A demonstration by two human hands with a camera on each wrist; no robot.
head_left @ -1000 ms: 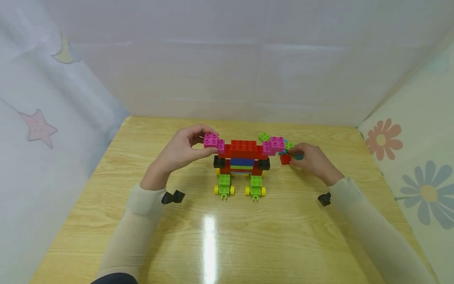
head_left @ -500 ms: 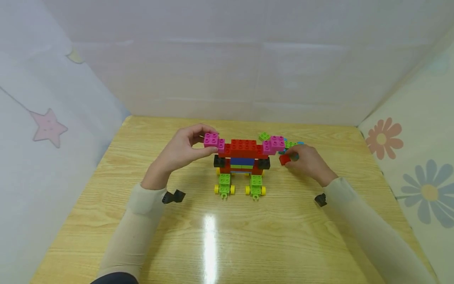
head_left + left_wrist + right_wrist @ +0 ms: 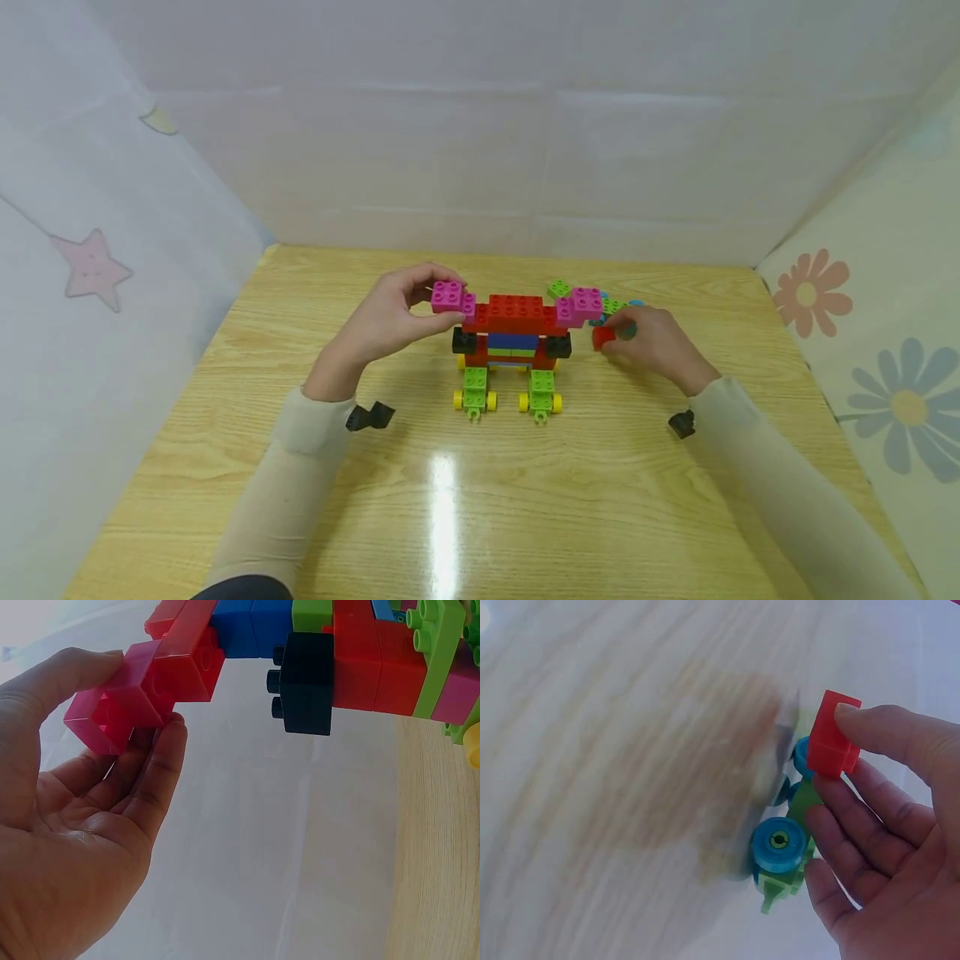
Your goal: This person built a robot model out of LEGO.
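Observation:
A figure of toy building bricks (image 3: 515, 310) stands upright mid-table on two green wheeled bases (image 3: 476, 382) with yellow wheels. Its body is red, blue and green, with black bricks (image 3: 307, 684) at the sides and stepped pink bricks at both upper ends. My left hand (image 3: 393, 312) pinches the pink bricks (image 3: 135, 686) at the figure's left end, thumb on one side and fingers on the other. Over on the right, my right hand (image 3: 652, 342) pinches a red brick (image 3: 834, 733) between thumb and fingers. Whether that brick touches the table cannot be told.
Behind the right hand lies a green wheeled base (image 3: 802, 802) with blue wheels (image 3: 778, 844). A loose green brick (image 3: 558, 288) sits behind the figure's right end. Pale cloth walls border the wooden table (image 3: 525, 508) at the back and sides.
My right hand has shifted slightly left from the blue-wheeled base and taken hold of the red brick. The left hand keeps its grip on the pink bricks, and the figure stays in place.

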